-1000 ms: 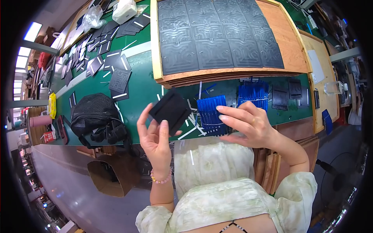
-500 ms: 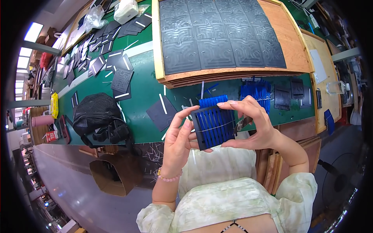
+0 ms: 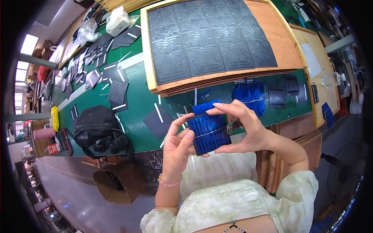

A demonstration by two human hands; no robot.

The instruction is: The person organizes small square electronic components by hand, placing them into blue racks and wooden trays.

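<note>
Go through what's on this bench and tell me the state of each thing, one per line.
Blue slotted square: held up off the bench in both hands.
Left hand: gripping its left edge.
Right hand: pinching its right edge.
Black square: lying flat on the green mat.
Black bag: slumped on the mat.
Wooden board: covered with dark patterned squares.

Left of the grip, a black mesh bag (image 3: 99,128) lies on the green table (image 3: 136,103). Above, dark patterned mats (image 3: 210,37) fill a wooden board (image 3: 279,39).
</note>
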